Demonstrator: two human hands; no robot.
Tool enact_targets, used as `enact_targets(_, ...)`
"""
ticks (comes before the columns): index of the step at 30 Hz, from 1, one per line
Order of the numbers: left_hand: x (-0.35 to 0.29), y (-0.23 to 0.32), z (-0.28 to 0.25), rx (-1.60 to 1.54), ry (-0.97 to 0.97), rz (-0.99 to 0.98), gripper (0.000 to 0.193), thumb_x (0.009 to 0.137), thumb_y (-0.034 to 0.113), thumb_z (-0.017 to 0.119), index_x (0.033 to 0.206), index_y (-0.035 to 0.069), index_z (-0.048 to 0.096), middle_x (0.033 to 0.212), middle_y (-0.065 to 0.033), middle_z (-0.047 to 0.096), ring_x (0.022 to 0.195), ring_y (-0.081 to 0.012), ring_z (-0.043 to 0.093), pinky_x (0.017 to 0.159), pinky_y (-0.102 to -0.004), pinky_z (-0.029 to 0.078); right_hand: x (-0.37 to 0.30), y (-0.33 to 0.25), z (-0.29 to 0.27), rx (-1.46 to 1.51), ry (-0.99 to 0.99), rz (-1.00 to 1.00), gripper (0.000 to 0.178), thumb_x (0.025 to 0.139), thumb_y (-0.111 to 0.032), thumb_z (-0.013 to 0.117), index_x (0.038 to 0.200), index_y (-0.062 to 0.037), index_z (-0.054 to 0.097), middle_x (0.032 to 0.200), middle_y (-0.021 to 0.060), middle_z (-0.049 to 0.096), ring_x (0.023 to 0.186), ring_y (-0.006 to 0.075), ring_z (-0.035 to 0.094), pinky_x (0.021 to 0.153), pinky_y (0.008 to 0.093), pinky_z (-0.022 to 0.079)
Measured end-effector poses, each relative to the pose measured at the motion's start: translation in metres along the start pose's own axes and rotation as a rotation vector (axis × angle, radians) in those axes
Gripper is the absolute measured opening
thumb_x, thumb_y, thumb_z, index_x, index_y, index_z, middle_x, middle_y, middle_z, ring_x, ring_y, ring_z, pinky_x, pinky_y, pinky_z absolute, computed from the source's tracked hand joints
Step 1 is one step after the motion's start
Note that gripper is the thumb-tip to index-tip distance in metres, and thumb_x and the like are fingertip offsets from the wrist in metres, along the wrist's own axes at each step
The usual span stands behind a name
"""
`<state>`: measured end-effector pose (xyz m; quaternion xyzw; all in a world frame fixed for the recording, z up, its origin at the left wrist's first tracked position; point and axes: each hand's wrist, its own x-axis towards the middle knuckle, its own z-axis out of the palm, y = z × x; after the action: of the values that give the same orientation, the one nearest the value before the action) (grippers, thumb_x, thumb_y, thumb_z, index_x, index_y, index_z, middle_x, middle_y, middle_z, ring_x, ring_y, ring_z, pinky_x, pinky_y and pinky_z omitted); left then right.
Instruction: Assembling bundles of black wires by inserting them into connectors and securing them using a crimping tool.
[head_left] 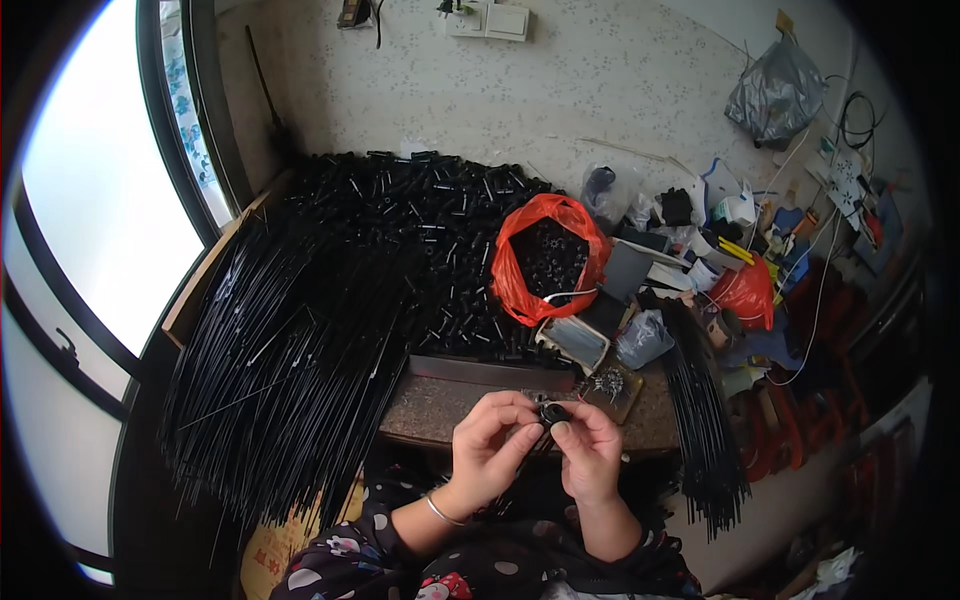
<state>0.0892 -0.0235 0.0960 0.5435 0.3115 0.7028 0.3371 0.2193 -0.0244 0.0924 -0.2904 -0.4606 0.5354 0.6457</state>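
Over the front edge of the table (430, 405), my two hands meet on a small black round part (553, 412). My left hand (492, 445) pinches it between thumb and fingertips from the left. On the other side, my right hand (592, 455) closes its thumb and fingers on the same part. Thin dark lines show below it between my hands; whether they join the part is unclear. Behind my hands stands a low metal strip (490, 373), and a cluster of small silvery pieces (608, 384) lies just to the right.
A large bundle of thin black rods (280, 380) hangs over the table's left side. Short black tubular pieces (420, 225) are heaped behind. A red plastic bag (508, 285) holds small black parts. More rods (705, 430) hang at right, near clutter and a grey bag (775, 95).
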Motion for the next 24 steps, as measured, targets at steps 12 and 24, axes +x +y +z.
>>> enact_targets(12, 0.0, 0.011, -0.011, -0.431, -0.232, -0.21, 0.023, 0.073, 0.002, 0.071, 0.092, -0.001, 0.057, 0.092, -0.0061, 0.055, 0.084, -0.0109, 0.054, 0.073, -0.0236, 0.046, 0.002, -0.016, -0.003, -0.464, -0.236, -0.335, 0.018, 0.077, -0.002, 0.067, 0.093, 0.004, 0.062, 0.083, 0.0061, 0.056, 0.067, 0.011, 0.056, 0.059, 0.0208, 0.045)
enact_targets(24, -0.009, 0.013, -0.023, -0.155, -0.562, -0.144, 0.046, 0.092, 0.044, 0.038, 0.1, 0.0, 0.048, 0.085, -0.0128, 0.056, 0.073, -0.0199, 0.056, 0.064, -0.0273, 0.045, 0.0, -0.018, 0.009, 0.028, -0.303, 0.28, 0.045, 0.068, -0.007, 0.077, 0.099, -0.0055, 0.046, 0.081, -0.0013, 0.047, 0.07, 0.0033, 0.046, 0.056, 0.0169, 0.04)
